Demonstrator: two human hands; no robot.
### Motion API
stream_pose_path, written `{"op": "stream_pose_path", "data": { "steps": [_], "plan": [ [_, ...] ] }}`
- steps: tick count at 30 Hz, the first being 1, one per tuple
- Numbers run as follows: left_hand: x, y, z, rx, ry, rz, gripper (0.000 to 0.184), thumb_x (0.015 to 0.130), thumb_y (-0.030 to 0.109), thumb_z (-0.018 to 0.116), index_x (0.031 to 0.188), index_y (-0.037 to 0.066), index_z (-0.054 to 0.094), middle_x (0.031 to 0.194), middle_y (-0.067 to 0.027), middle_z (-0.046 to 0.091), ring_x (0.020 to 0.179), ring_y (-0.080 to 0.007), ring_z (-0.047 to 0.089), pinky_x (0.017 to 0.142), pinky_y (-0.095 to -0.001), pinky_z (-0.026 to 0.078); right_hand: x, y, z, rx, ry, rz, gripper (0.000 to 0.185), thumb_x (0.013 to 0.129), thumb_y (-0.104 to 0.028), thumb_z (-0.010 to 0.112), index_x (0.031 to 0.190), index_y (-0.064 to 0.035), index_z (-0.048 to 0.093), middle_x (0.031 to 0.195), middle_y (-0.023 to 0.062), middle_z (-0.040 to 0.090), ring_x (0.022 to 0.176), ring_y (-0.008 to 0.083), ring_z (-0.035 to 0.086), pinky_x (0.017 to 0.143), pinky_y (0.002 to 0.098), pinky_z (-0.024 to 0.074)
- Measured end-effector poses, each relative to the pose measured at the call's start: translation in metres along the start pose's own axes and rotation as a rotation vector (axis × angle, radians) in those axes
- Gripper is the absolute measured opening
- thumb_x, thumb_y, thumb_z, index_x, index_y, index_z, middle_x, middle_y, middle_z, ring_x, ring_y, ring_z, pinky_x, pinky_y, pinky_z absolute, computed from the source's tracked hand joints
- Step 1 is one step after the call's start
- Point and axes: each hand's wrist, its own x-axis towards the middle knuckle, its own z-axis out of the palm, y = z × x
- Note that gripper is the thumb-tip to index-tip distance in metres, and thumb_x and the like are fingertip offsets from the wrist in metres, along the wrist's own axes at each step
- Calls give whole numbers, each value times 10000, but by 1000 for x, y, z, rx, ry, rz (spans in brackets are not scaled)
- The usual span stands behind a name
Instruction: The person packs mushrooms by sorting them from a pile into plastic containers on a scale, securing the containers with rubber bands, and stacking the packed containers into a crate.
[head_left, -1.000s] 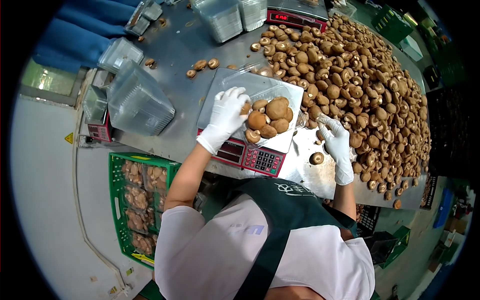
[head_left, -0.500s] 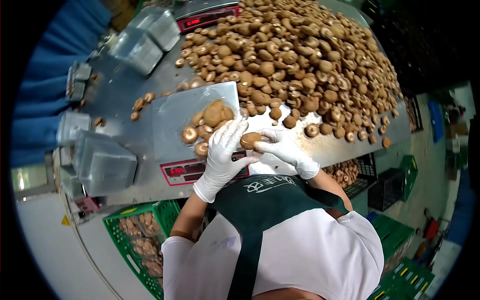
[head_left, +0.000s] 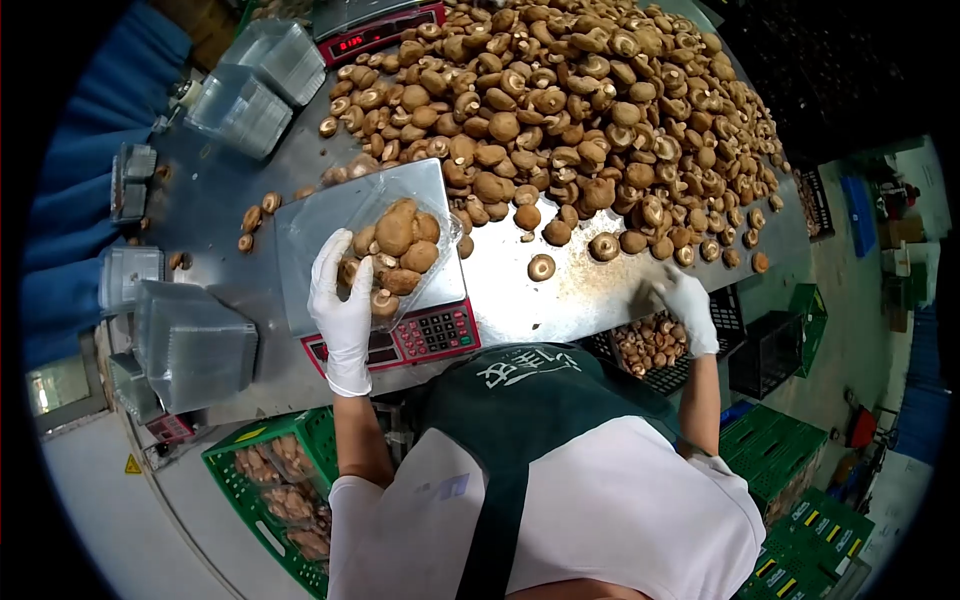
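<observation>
White-gloved, my left hand point(head_left: 342, 300) is at the left side of a clear plastic tray of mushrooms point(head_left: 398, 238), its thumb and fingers apart at the mushrooms. The tray rests on the silver plate of a red digital scale point(head_left: 435, 333). My right hand point(head_left: 684, 306), also gloved, is over the table's front edge, above a black crate of mushrooms point(head_left: 648, 345). Its fingers are partly bent, and whether they hold anything is unclear. A large heap of mushrooms point(head_left: 600, 110) covers the back and right of the metal table point(head_left: 520, 300). One mushroom point(head_left: 541, 267) lies apart from the heap.
Stacks of clear trays point(head_left: 195, 345) stand at the left, with more trays point(head_left: 240, 108) behind. A second red scale point(head_left: 385, 30) is at the back. Green crates stand below the table, one with packed mushrooms point(head_left: 290, 500) at left, others point(head_left: 770, 455) at right.
My hands were together around a mushroom in front of the scale; they have parted, left to the tray, right toward the table's front edge. That mushroom is no longer seen between them.
</observation>
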Motion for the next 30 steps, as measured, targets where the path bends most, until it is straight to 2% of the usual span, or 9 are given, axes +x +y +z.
{"op": "stream_pose_path", "data": {
  "steps": [6,8,12,15,18,19,23,27,30],
  "plan": [
    [-3,-1,-7,34,-7,-10,342,792,46,688,1128,43,624,1178,-113,608,1090,-249,583,938,-328,457,41,-148,31,74,246,-698,351,785,-234,657,1094,-76,605,927,147,662,825,294,635,694,400,522],
    [-5,-6,-14,66,10,-11,339,792,51,690,1125,42,626,1173,-111,610,1088,-247,584,937,-327,458,52,-198,45,114,404,-908,368,758,-167,645,1105,-70,569,1095,137,613,872,291,614,679,405,529],
    [-14,-9,-35,116,62,-81,324,790,43,689,1108,39,634,1167,-109,615,1083,-239,586,936,-328,456,89,-246,76,-113,478,-954,417,738,-126,631,1141,-67,542,1054,109,581,843,283,587,690,401,527],
    [-23,-23,-50,132,110,-143,316,789,34,686,1101,33,636,1154,-110,623,1075,-236,590,936,-328,454,88,-236,71,74,391,-958,486,744,-201,658,1201,-81,544,1177,106,583,914,288,591,787,373,518],
    [-33,-39,-54,112,151,-225,302,797,26,674,1097,20,639,1133,-111,634,1061,-222,596,939,-323,449,66,-226,44,691,-153,-626,465,839,-276,633,1261,-92,562,1144,92,632,949,185,604,745,327,505],
    [-34,-42,-53,73,168,-291,295,801,24,668,1095,18,642,1132,-111,635,1055,-215,598,938,-320,449,60,-224,26,1030,-508,-438,431,899,-283,583,1264,-55,561,1135,89,631,873,156,611,690,320,498],
    [-29,-52,-41,4,187,-354,273,807,37,661,1079,14,652,1118,-112,642,1037,-203,604,927,-314,453,62,-215,28,1845,-1119,-360,415,949,-286,465,1238,12,479,1145,176,604,814,242,621,682,338,518],
    [-22,-57,-32,-83,208,-333,273,804,68,676,1070,15,654,1104,-114,646,1028,-215,608,917,-305,453,34,-252,9,1819,-1253,-454,439,957,-291,450,1251,36,460,1155,174,599,830,245,629,682,324,518],
    [-20,-63,-32,-148,232,-371,266,808,73,678,1064,9,651,1100,-112,645,1027,-207,607,907,-302,457,6,-288,5,1445,-967,-726,437,963,-311,457,1214,41,522,1055,136,631,811,192,646,680,288,536]
  ]
}}
